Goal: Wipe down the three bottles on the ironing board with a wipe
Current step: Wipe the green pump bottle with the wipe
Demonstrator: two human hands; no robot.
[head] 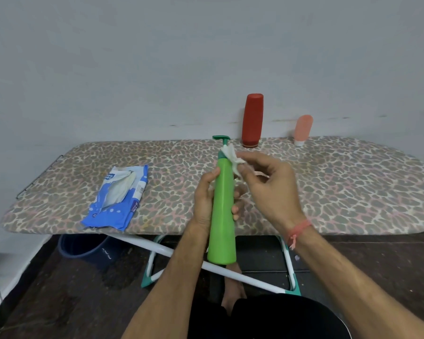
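1. Nearest the camera, a dark-clothed lap and two bare forearms reach forward; the right wrist wears a red thread band (299, 228).
2. The left hand (204, 201) grips the green pump bottle (222, 211) round its middle, thumb on the near left side and fingertips showing past the right edge. The bottle is held upright, tilted slightly away, lifted off the ironing board (328, 182), its base hanging in front of the board's near edge.
3. The right hand (269, 184) is above and to the right of the left, its fingers curled and pinching a crumpled white wipe (231, 157). The wipe is pressed against the bottle's dark green collar, just under the pump head (221, 138).
4. Below the board, white crossed legs with teal feet (157, 248) stand on a dark floor, and a dark blue bucket (83, 248) sits under the left end.
5. On the board's leopard-print cover, well to the left of the hands, lies a blue and white wipe packet (118, 199), torn open with white sheets showing.
6. At the far edge by the grey wall, a red bottle (252, 119) stands on its cap, just right of the pump head.
7. Farther right, apart from it, a small pink tube (302, 129) also stands on its white cap.
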